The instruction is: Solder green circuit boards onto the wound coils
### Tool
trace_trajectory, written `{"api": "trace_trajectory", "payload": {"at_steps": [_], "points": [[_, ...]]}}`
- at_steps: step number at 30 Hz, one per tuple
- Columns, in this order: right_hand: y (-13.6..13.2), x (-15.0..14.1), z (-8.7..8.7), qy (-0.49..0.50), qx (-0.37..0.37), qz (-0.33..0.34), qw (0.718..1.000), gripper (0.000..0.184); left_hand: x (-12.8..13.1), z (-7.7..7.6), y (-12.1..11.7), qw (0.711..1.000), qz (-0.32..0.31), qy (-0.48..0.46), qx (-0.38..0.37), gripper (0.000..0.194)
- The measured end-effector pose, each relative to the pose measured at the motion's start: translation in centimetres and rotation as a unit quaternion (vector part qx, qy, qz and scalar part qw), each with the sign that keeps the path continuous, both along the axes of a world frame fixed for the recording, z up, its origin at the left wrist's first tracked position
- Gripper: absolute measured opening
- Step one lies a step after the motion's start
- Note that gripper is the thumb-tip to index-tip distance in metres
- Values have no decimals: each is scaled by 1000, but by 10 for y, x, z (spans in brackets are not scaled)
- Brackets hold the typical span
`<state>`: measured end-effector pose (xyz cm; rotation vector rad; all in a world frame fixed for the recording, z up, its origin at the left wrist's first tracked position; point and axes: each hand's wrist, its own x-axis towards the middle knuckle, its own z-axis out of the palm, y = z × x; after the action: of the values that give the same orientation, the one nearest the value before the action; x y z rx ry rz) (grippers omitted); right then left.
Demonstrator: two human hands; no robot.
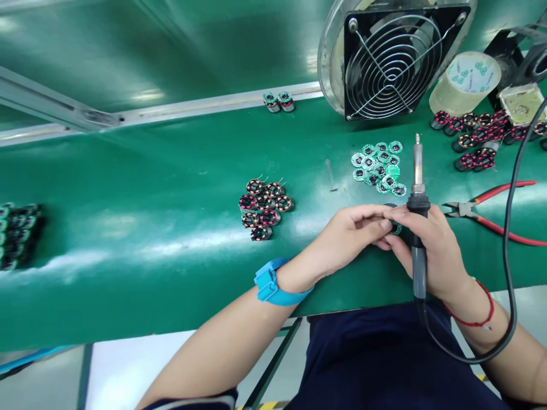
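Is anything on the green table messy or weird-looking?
Nothing looks spilled or broken. But there's a dark mark on the green table, between the small coils and the round circuit boards. One board looks plain green, without the black blob its neighbours show, so it may be upside down.

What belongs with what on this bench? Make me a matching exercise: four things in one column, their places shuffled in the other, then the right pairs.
Things
1. Soldering iron
2. Diagonal cutters
3. Wrist strap
4. Fan with wire guard

Places
A. Around the left wrist
B. Behind the cluster of round circuit boards
C. Held in the right hand, tip pointing away from the person
D. Lying on the green bench top, to the right of the right hand

Right pairs: 1-C, 2-D, 3-A, 4-B
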<state>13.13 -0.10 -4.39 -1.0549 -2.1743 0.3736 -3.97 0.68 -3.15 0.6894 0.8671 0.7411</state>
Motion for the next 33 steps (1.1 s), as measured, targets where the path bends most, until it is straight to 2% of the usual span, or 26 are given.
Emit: {"api": "trace_trajectory", "payload": {"at_steps": [2, 4, 5, 7, 11, 13, 15, 17, 19, 22, 25, 27, 30, 33], "points": [[0, 1, 0, -3, 2, 8, 1000, 37, -3, 1, 4, 998, 7, 51, 41, 20], [-1, 4, 0, 20, -1, 15, 1000, 48, -12, 2, 12, 984, 64, 137, 94, 19], [-2, 5, 0, 34, -4, 15, 999, 54, -18, 2, 17, 968, 103, 192, 122, 18], [-3, 9, -2, 56, -13, 3, 998, 62, -35, 2, 28, 921, 159, 313, 169, 15], [-4, 13, -5, 63, -24, -19, 998, 63, -71, -9, 47, 820, 172, 505, 206, 17], [-5, 13, -6, 56, -24, -19, 998, 63, -85, -16, 52, 791, 201, 531, 228, 27], [-5, 13, -7, 46, -20, -17, 999, 62, -94, -21, 54, 780, 243, 520, 250, 39], [-5, 13, -6, 41, -16, -17, 999, 61, -101, -19, 54, 769, 278, 509, 269, 45], [-5, 14, -6, 42, -14, -20, 999, 60, -108, -9, 51, 745, 293, 523, 291, 40], [-5, 15, -6, 42, -14, -25, 999, 58, -122, 13, 43, 688, 277, 597, 305, 22], [-6, 16, -6, 46, -20, -27, 998, 57, -135, 27, 35, 655, 216, 682, 244, 11], [-6, 16, -6, 48, -25, -30, 998, 56, -139, 28, 32, 642, 148, 727, 192, 11], [-7, 16, -6, 45, -22, -32, 998, 58, -136, 24, 30, 604, 41, 783, 145, 23], [-7, 17, -7, 48, -19, -36, 998, 59, -128, 19, 33, 575, -22, 809, 119, 24]]}}
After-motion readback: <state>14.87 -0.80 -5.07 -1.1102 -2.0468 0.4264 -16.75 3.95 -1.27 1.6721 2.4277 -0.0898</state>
